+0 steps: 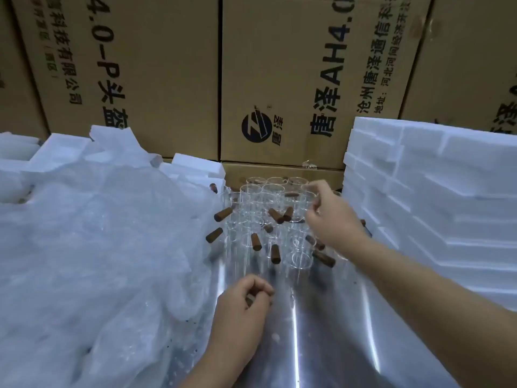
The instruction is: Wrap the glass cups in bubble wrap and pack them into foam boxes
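Several clear glass cups (272, 208) with brown wooden handles stand packed together at the far end of a shiny metal table (321, 331). My right hand (333, 217) reaches over the right side of the group, its fingers pinched at the rim of one cup. My left hand (246, 301) rests on the table in front of the cups, fingers curled around something brown, seemingly a wooden handle. A big heap of bubble wrap (92, 247) lies on the left. White foam boxes (436, 197) are stacked on the right.
More white foam pieces (84, 152) sit behind the bubble wrap at the left. Tall printed cardboard cartons (279, 79) wall off the back. Bare metal table surface lies between my arms.
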